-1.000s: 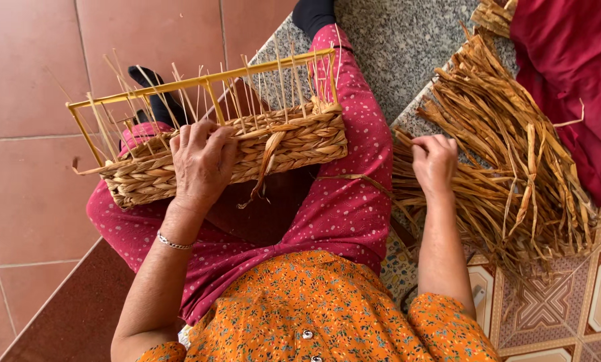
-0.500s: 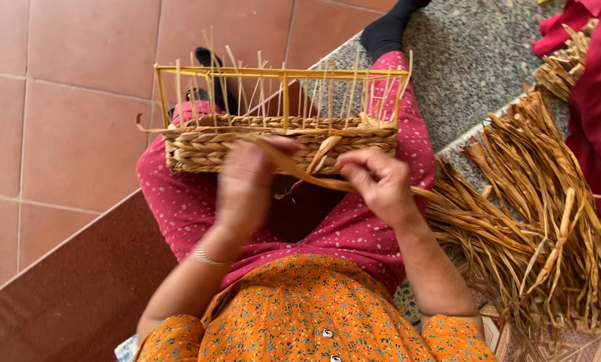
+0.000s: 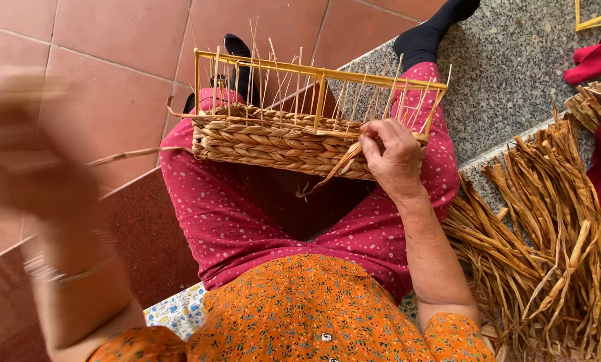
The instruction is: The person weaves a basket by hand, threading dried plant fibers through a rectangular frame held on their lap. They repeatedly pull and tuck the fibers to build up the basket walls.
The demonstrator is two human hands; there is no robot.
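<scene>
Nearest the camera, the left hand is raised at the left edge, so blurred that I cannot tell how its fingers are set or whether they grip anything; a thin pale strand runs from beside it toward the basket. Below lie the orange flowered top and the pink dotted trousers of the seated person.

Further out, the right hand rests on the near wall of the half-woven basket, at its right end. Its fingers are curled in close, pinching a flat dried strand against the weave; the strand's loose end hangs down in front of the basket wall. The basket sits across the person's lap, its woven band low and a yellow wire frame with thin upright stakes rising above it.

To the right, a heap of dried straw strands lies on the speckled stone step, with red cloth beyond it. Farthest off are the black-socked feet and the terracotta floor tiles.
</scene>
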